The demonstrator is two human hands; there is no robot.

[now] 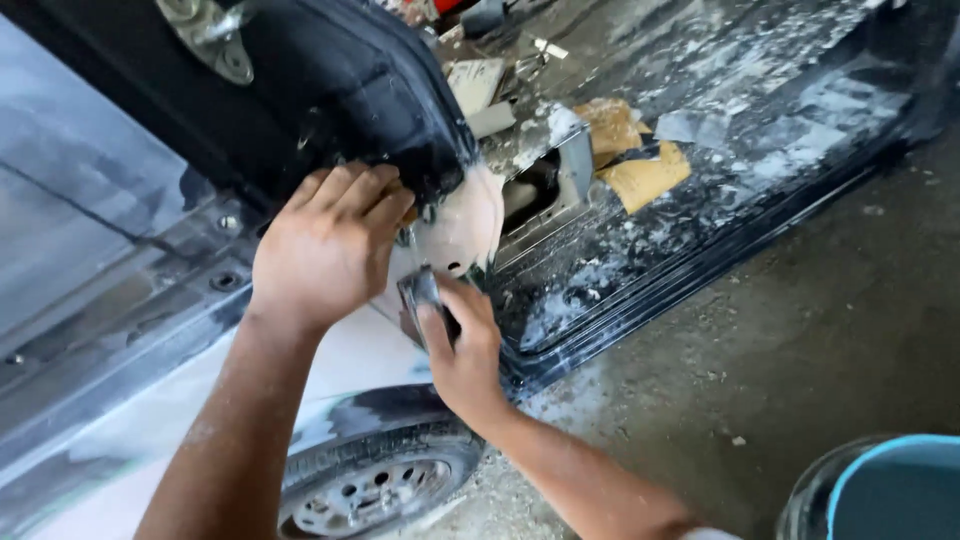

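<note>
L hand (325,245): palm flat, fingers pressed on black car body panel (360,90) edge. Pale filler patch (455,230) just beside. R hand (465,350): gripping small grey sanding block (420,295) against patch. Wheel (375,485) below; blue-rimmed bucket (880,490) far R.

A rough grey concrete floor (800,330) fills the right side, scattered with dust and small crumbs of debris. A blue-rimmed bucket (880,485) stands at the lower right corner. At the top, scraps of brown paper (645,175) and clutter lie in dull daylight, with pale dust smeared around them
</note>
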